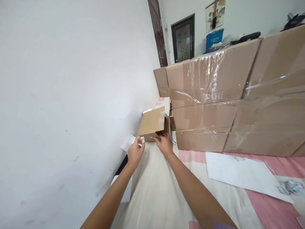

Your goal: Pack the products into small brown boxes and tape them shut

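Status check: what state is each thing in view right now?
Small box: flap open, sitting on the cloth.
Left hand: pinching a small shiny piece.
Right hand: fingers against the small box's lower edge.
Stacked cartons: closed, wrapped in clear film.
White sheet: lying flat.
Far door: closed.

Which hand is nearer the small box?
Right. The right hand touches the small box at its lower front edge; the left hand is just left of it, pinching a shiny bit.

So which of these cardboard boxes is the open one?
The small box against the wall, right at the person's right hand. Its flap stands raised, while the big stacked boxes beside it are sealed shut under clear tape.
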`<state>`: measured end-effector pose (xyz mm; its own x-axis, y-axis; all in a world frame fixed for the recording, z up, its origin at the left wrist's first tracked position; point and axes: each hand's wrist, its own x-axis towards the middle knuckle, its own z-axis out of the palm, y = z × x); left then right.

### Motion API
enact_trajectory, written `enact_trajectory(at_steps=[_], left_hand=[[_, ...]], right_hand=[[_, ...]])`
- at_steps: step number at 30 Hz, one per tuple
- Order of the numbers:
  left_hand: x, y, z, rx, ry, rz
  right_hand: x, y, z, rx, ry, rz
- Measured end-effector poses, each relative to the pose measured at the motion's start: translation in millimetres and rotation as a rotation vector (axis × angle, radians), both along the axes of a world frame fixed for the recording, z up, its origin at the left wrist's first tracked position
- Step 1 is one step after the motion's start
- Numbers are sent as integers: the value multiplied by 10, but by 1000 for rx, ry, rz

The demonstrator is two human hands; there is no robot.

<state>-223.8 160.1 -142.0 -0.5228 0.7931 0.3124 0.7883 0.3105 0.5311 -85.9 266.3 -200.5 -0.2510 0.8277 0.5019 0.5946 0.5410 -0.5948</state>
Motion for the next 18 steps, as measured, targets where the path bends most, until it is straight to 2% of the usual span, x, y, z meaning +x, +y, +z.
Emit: enact_trajectory(at_steps=[5,7,9,12,15,18], left_hand=[[-257,-330,132,-163,170,45],[-350,-347,229,-174,242,66],[-433,-246,362,-145,295,73],[-562,164,609,-63,320,43],[-713,821,824,13,291,-34],[-853,1494,910,16,221,-179]], right_hand=[[10,-7,2,-15,29,2],[18,-9,9,-15,39,2],[26,-9,17,-11,41,3],[35,-11,23,3,40,9],[48,-24,17,30,90,23],[73,-46,13,57,174,-12]])
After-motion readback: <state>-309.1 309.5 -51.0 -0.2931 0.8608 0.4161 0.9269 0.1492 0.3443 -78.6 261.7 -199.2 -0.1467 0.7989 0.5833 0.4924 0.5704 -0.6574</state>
